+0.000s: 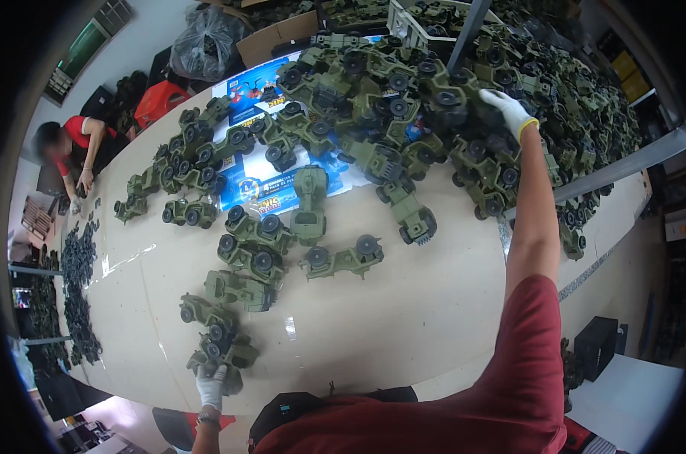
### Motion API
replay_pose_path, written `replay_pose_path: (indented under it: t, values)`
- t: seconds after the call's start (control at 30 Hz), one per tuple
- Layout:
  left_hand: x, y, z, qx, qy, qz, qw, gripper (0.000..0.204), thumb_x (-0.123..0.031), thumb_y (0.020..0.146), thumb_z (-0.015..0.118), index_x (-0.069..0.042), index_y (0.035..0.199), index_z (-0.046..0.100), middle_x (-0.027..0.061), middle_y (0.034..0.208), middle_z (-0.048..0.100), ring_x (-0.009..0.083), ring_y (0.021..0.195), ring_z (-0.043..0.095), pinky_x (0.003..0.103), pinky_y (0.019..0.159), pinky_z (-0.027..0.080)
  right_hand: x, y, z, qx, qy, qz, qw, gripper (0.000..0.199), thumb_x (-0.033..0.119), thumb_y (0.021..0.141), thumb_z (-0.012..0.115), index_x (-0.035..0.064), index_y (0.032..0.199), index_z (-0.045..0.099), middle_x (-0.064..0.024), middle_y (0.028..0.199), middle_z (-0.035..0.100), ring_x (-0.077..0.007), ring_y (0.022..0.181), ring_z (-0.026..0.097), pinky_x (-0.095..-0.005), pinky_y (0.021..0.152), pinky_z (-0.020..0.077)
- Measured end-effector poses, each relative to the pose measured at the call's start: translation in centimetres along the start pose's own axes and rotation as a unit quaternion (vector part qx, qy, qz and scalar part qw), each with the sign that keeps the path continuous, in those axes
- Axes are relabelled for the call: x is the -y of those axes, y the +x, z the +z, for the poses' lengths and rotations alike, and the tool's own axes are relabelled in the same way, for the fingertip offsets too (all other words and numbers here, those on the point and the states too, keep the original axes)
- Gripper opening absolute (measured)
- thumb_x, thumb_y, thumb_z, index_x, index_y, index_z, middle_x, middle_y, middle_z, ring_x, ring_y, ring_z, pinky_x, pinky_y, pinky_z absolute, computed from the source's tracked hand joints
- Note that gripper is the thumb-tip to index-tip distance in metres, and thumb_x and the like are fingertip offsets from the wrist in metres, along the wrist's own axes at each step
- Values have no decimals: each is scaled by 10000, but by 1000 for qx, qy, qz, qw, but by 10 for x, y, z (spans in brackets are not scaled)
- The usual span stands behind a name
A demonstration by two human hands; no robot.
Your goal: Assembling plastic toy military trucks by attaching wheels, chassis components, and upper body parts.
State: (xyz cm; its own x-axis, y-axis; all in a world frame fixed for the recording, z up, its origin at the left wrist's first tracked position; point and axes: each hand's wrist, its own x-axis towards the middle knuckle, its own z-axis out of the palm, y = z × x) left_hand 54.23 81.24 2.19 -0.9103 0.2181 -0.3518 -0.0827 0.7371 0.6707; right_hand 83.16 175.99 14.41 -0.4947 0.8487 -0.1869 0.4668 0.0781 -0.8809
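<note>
My left hand [210, 386], in a white glove, is at the near left edge of the table. Its fingers close on an olive-green toy jeep [213, 349] with dark wheels. Further up lie more toy jeeps in a loose row, among them an upturned one [343, 259]. My right arm stretches to the far right, where my right hand [509, 110], gloved in white with a yellow cuff, lies against the big jeep pile [445, 98]. The fingers of that hand look stretched out; its thumb side is hidden. Jeeps beneath it are blurred.
Printed blue sheets [275, 185] lie under the jeeps on the pale table [403, 318]. A metal bar [615, 170] crosses at the right. Small dark parts [78, 287] line the left edge. A person in red [86, 144] works at the far left. Behind stands a white crate [407, 26].
</note>
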Motion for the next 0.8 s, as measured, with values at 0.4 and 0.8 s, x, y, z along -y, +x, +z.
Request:
replay_pose_path:
  t: [0.4,0.8]
  values:
    - [-239,0,125,-114,202,440,867,508,-117,775,789,-37,1227,572,192,1321,555,410,1251,491,500,1056,384,-5,-223,237,81,-123,-264,953,629,407,809,739,235,1389,562,-220,1382,569,-377,1169,610,-436,999,489]
    - [-526,66,296,-104,202,651,724,529,-423,850,746,-90,1242,621,128,1390,544,433,1360,428,544,1051,379,-61,-197,90,-303,-29,-173,937,353,284,853,748,61,1122,696,-154,1119,695,-336,1010,672,-404,884,536]
